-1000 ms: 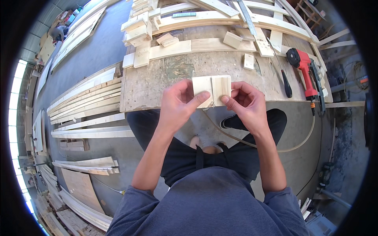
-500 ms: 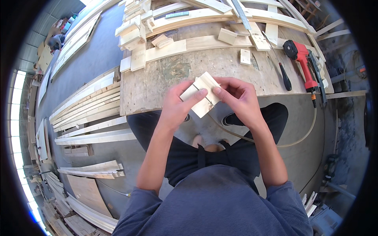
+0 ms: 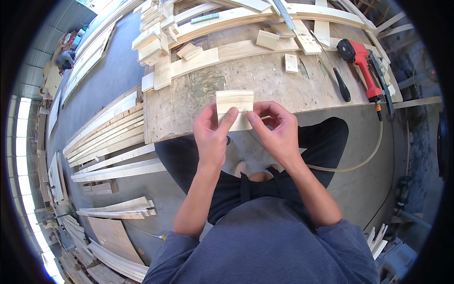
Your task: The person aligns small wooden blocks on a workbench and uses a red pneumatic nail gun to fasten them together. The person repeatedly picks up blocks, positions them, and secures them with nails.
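both hands, left hand point(image 3: 211, 134) and right hand point(image 3: 278, 128), pinch the small wooden block point(image 3: 234, 110) in their fingers over the desk's point(image 3: 265, 83) near edge; a loose pinch could drop it to the floor.

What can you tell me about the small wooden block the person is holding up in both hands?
The wooden block is a flat, roughly rectangular piece of pale, unfinished wood with faint grain lines across its face. It is held in the air over the near edge of the workbench, its broad face toward the camera. The left hand grips its lower left, thumb across the face; the right hand pinches its lower right corner. Nothing else touches it.
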The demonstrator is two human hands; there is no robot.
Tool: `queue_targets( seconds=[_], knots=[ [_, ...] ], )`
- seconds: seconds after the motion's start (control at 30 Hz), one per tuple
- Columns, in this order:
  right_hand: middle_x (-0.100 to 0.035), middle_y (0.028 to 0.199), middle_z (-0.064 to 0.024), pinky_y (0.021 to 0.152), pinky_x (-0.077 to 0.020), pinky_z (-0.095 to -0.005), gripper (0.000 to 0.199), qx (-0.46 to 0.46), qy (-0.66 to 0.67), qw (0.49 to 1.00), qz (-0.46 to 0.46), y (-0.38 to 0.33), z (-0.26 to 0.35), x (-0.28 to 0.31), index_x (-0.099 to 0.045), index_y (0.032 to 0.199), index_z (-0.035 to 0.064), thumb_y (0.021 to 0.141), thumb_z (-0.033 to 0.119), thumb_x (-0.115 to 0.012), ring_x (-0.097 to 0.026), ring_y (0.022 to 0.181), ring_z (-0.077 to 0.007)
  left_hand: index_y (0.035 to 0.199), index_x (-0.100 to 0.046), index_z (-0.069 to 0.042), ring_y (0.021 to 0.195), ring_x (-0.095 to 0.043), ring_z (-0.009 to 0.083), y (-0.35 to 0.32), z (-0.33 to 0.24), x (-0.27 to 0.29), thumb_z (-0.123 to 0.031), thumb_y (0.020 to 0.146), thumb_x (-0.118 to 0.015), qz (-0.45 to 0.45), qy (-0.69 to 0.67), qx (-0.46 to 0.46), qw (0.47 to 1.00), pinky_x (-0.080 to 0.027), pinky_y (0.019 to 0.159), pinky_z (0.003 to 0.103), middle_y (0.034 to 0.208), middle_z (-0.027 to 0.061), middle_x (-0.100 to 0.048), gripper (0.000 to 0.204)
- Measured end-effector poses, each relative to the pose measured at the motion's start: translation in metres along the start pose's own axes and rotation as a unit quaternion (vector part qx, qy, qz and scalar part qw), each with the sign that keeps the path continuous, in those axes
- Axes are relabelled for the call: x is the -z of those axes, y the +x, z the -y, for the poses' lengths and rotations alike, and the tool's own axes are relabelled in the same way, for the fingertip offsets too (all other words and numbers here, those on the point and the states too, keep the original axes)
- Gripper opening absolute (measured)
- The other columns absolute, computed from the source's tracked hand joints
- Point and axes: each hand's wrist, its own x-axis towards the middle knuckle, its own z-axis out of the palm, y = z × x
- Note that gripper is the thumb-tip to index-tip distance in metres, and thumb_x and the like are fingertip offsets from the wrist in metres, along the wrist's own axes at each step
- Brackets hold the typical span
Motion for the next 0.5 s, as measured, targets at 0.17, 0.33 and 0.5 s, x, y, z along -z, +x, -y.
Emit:
queue_targets(
  seconds=[0.17, 0.33, 0.5],
  knots=[
    [-0.082, 0.096, -0.0087, 0.083, -0.0656, -0.0320, 0.026, 0.033, -0.021, 0.998, -0.039, 0.001, -0.001, -0.003, -0.080, 0.115, -0.0059, 0.097, 0.012, -0.085, -0.079, 0.086, -0.0146, 0.129, -0.074, 0.003, 0.113, -0.072, 0.0125, -0.009, 0.007, -0.007, -0.010, 0.104, -0.087, -0.008, 0.011, -0.044, 0.999, -0.055, 0.102, 0.030, 0.123, 0.0085, -0.081, 0.031],
    [-0.082, 0.095, -0.0090, 0.082, -0.0642, -0.0319, 0.024, 0.043, -0.045, 0.997, -0.051, 0.001, -0.006, -0.003, -0.080, 0.113, -0.0061, 0.097, 0.011, -0.084, -0.079, 0.085, -0.0143, 0.128, -0.074, 0.003, 0.112, -0.072, 0.0117, -0.013, 0.014, -0.013, -0.010, 0.105, -0.087, -0.022, 0.005, -0.063, 0.998, -0.055, 0.101, 0.029, 0.122, 0.0080, -0.081, 0.029],
    [-0.083, 0.097, -0.0089, 0.082, -0.0634, -0.0310, 0.025, 0.019, -0.020, 0.998, -0.056, 0.003, -0.008, -0.002, -0.079, 0.114, -0.0064, 0.097, 0.011, -0.083, -0.078, 0.085, -0.0128, 0.128, -0.074, 0.003, 0.110, -0.071, 0.0108, -0.014, 0.014, -0.018, -0.010, 0.106, -0.086, -0.035, 0.008, -0.055, 0.998, -0.055, 0.100, 0.029, 0.121, 0.0073, -0.081, 0.028]
  ],
)
